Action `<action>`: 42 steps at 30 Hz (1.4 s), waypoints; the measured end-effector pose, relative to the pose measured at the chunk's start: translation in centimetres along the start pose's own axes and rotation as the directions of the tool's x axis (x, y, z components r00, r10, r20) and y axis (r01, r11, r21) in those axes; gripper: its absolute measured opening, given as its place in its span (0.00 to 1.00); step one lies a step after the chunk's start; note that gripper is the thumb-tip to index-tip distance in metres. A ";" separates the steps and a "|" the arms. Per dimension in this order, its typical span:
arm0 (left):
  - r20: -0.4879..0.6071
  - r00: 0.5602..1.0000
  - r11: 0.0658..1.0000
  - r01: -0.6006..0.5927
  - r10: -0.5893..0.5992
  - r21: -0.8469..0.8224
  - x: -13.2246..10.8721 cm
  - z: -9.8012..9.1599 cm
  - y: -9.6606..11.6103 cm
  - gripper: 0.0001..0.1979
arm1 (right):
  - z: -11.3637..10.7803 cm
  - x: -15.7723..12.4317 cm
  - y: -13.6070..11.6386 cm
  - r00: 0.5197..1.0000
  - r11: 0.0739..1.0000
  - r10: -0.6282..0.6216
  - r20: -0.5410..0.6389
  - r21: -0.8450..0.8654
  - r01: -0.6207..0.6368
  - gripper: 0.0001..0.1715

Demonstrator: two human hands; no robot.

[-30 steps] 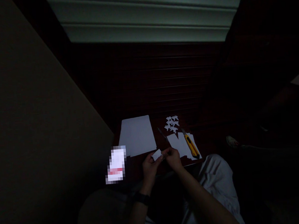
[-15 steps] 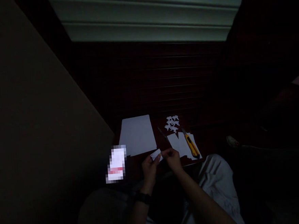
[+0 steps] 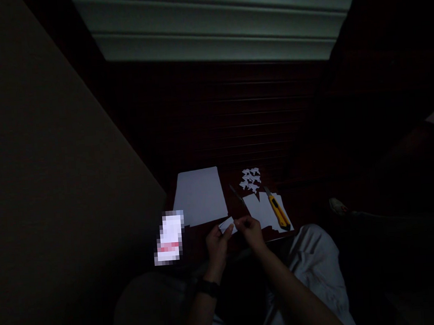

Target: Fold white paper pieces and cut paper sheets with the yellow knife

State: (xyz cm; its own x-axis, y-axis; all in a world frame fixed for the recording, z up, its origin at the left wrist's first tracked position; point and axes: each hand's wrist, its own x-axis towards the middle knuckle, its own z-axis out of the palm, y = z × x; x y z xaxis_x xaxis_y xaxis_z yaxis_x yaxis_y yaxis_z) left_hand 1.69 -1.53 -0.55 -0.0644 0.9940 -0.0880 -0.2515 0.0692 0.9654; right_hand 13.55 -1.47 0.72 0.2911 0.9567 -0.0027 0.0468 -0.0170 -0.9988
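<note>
In dim light my left hand (image 3: 217, 245) and my right hand (image 3: 250, 231) pinch a small white piece of paper (image 3: 227, 225) between them, just above the near edge of a dark table (image 3: 207, 235). My left wrist wears a dark watch (image 3: 207, 287). Both hands have their fingers closed on the paper. A pile of several small white paper cut-outs (image 3: 250, 178) lies farther back on the table.
A white sheet (image 3: 200, 196) lies at the table's left. A yellow utility knife (image 3: 278, 210) rests on cut white paper (image 3: 261, 208) at the right, with a thin dark pen-like tool (image 3: 237, 194) beside it. A bright blurred rectangle (image 3: 169, 237) sits at the left edge. My light-trousered knee (image 3: 314, 254) is at the right.
The small paper has tilted slightly between my fingers and my hands have shifted a little; nothing else has moved.
</note>
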 end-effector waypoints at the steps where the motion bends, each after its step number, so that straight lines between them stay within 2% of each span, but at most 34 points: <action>1: -0.007 1.000 1.000 0.002 -0.002 -0.005 0.0 0.0 0.0 0.17 | 0.0 0.0 0.0 1.000 1.000 0.008 -0.008 0.005 -0.008 0.14; 5: -0.033 0.999 1.000 0.013 -0.013 -0.021 -0.1 0.3 0.4 0.18 | 0.0 0.1 0.1 0.999 0.999 0.031 -0.040 0.046 -0.029 0.16; 8: -0.048 0.999 1.000 0.013 -0.014 -0.020 -0.2 0.5 0.7 0.18 | 0.1 0.1 0.3 1.000 0.998 0.004 -0.018 0.057 -0.003 0.15; 13: -0.032 0.999 0.999 0.031 -0.031 -0.010 -0.2 0.4 0.8 0.18 | 0.3 0.1 0.8 0.998 0.998 -0.050 -0.039 -0.043 0.049 0.14; 21: 0.117 0.992 0.998 0.056 -0.053 -0.027 0.3 -0.2 0.9 0.24 | 0.1 0.2 1.4 0.995 0.994 -0.078 -0.056 -0.082 0.073 0.12; 25: 0.186 0.980 0.996 0.057 -0.068 0.063 1.0 -0.7 1.2 0.26 | -0.1 0.2 1.4 0.996 0.989 -0.091 -0.024 -0.124 0.087 0.11; 29: 0.182 0.982 0.975 0.005 -0.047 0.224 2.0 -1.3 1.4 0.21 | 0.0 -0.1 1.4 0.994 0.980 -0.109 0.007 -0.166 0.109 0.10; 32: 0.212 0.974 0.957 0.015 -0.079 0.289 2.6 -1.7 1.4 0.17 | 0.0 -0.3 1.3 0.992 0.974 -0.120 0.026 -0.193 0.123 0.10; 35: 0.251 0.961 0.954 0.037 -0.116 0.298 2.8 -2.0 1.4 0.15 | 0.1 -0.3 1.2 0.995 0.973 -0.098 0.024 -0.206 0.101 0.09; 42: 0.264 0.951 0.965 0.093 -0.158 0.244 2.5 -2.1 1.7 0.16 | 0.3 -0.2 1.0 0.997 0.980 -0.072 0.016 -0.185 0.074 0.06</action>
State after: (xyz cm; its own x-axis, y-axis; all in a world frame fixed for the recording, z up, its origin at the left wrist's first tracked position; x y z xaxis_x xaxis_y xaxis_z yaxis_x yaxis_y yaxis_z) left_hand -0.98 0.88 0.38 0.2340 0.9570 -0.1718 -0.0132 0.1798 0.9836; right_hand 13.29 -1.63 -0.27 0.2719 0.9599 0.0684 0.2440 0.0000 -0.9698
